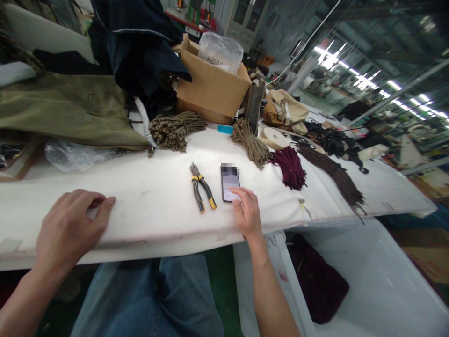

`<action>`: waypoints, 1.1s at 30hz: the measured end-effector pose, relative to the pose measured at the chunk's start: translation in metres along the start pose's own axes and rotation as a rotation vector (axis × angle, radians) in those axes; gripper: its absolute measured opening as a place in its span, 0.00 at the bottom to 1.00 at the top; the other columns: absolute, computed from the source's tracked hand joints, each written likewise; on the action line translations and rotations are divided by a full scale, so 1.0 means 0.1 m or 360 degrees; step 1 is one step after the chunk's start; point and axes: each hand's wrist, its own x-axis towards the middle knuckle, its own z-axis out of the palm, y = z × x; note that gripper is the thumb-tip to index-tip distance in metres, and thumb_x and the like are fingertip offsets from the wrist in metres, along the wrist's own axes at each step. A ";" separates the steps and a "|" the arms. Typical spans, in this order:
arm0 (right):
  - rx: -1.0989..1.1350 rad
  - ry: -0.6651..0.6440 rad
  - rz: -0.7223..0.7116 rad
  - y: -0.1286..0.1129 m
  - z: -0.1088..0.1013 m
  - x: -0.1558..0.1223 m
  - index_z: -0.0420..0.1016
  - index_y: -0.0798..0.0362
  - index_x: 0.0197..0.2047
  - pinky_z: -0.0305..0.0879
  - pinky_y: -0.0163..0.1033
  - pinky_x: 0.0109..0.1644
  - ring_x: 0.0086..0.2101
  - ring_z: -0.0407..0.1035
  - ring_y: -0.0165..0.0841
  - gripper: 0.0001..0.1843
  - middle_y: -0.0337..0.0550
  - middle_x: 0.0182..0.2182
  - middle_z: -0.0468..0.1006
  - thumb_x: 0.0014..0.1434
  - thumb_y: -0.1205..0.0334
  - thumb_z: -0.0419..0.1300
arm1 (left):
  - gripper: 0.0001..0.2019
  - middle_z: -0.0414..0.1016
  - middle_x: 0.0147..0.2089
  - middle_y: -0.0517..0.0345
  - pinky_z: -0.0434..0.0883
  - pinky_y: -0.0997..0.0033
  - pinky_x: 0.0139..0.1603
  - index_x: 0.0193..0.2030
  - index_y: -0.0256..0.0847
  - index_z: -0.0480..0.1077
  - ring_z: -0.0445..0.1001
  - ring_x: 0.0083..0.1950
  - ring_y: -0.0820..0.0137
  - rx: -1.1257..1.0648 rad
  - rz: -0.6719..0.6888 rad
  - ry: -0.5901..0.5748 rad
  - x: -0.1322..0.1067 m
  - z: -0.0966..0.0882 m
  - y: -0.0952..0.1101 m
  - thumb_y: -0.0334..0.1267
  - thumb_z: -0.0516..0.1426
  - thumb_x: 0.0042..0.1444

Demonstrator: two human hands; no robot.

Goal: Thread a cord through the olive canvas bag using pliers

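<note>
My right hand (246, 211) rests at the front edge of the white-covered table (147, 206), its fingers touching the lit screen of a phone (229, 180) that lies flat. Just left of the phone lie pliers (201, 187) with black and yellow handles. My left hand (72, 224) sits palm down on the cloth at the left, fingers loosely curled, holding nothing. Behind the phone lie bundles of cord: tan ones (250, 140), a maroon one (291, 166) and a brown one (333, 173).
An olive garment (66, 110) and dark fabric (140, 51) lie at the back left, beside a cardboard box (210, 89) holding a plastic bag. A white bin (368, 276) with maroon material stands at the lower right, below the table edge.
</note>
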 end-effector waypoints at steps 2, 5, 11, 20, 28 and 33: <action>0.0005 -0.0036 -0.0030 0.00 -0.01 0.01 0.77 0.44 0.71 0.70 0.60 0.72 0.65 0.75 0.49 0.19 0.48 0.65 0.84 0.85 0.54 0.54 | 0.13 0.81 0.43 0.47 0.72 0.54 0.52 0.44 0.45 0.73 0.78 0.48 0.50 0.0012 0.0010 0.0002 0.00 0.00 0.00 0.50 0.57 0.79; 0.0003 -0.0057 -0.0047 -0.01 -0.01 0.02 0.76 0.43 0.71 0.69 0.60 0.72 0.65 0.75 0.49 0.19 0.48 0.65 0.84 0.85 0.53 0.53 | 0.14 0.81 0.43 0.47 0.72 0.54 0.52 0.44 0.45 0.73 0.78 0.48 0.49 0.0008 0.0013 0.0012 0.00 0.01 -0.01 0.50 0.57 0.79; -0.0001 -0.0050 -0.0050 0.00 0.00 0.01 0.77 0.44 0.71 0.69 0.60 0.72 0.65 0.75 0.49 0.19 0.48 0.64 0.84 0.86 0.53 0.53 | 0.14 0.81 0.42 0.48 0.73 0.54 0.50 0.43 0.45 0.74 0.78 0.46 0.49 0.0003 0.0027 0.0011 -0.01 0.01 -0.03 0.50 0.56 0.79; -0.0015 -0.0071 -0.0065 0.00 0.00 0.02 0.76 0.43 0.71 0.68 0.59 0.71 0.64 0.75 0.49 0.19 0.47 0.65 0.85 0.85 0.54 0.53 | 0.14 0.81 0.42 0.48 0.72 0.53 0.51 0.44 0.45 0.74 0.78 0.47 0.49 0.0009 0.0025 0.0019 -0.01 0.01 -0.02 0.50 0.57 0.79; 0.0001 -0.0033 -0.0024 -0.01 0.00 0.01 0.76 0.44 0.72 0.70 0.61 0.72 0.65 0.75 0.50 0.20 0.50 0.65 0.84 0.85 0.51 0.53 | 0.13 0.81 0.43 0.47 0.73 0.53 0.51 0.44 0.45 0.73 0.78 0.47 0.49 0.0000 0.0030 0.0025 -0.02 0.03 -0.04 0.49 0.57 0.78; -0.0010 -0.0045 -0.0039 -0.01 0.00 0.01 0.77 0.44 0.71 0.70 0.60 0.72 0.65 0.75 0.50 0.19 0.49 0.64 0.84 0.85 0.51 0.53 | 0.13 0.82 0.43 0.48 0.73 0.54 0.52 0.45 0.46 0.73 0.78 0.48 0.49 -0.0004 0.0008 0.0036 -0.03 0.03 -0.05 0.50 0.57 0.79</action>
